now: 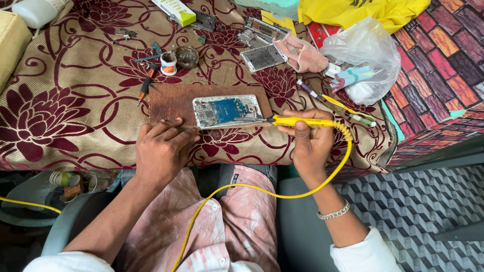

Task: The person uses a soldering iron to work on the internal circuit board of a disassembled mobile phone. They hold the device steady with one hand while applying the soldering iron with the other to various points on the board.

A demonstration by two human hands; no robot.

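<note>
An opened phone (228,111) with a blue circuit board lies on a brown wooden board (171,103) on the patterned cloth. My right hand (311,143) grips a yellow soldering iron (302,122), whose metal tip reaches the phone's lower right edge. A yellow cord (272,191) runs from the iron down across my lap. My left hand (161,148) rests with fingers curled on the board's front edge, left of the phone, and seems to hold something thin there.
Behind the board lie a small white jar (168,63), a round tin (187,56), a screwdriver (145,85), phone frames (263,56), a pink cloth (302,53), a plastic bag (365,58) and pens (343,107). The table edge runs just beyond my knees.
</note>
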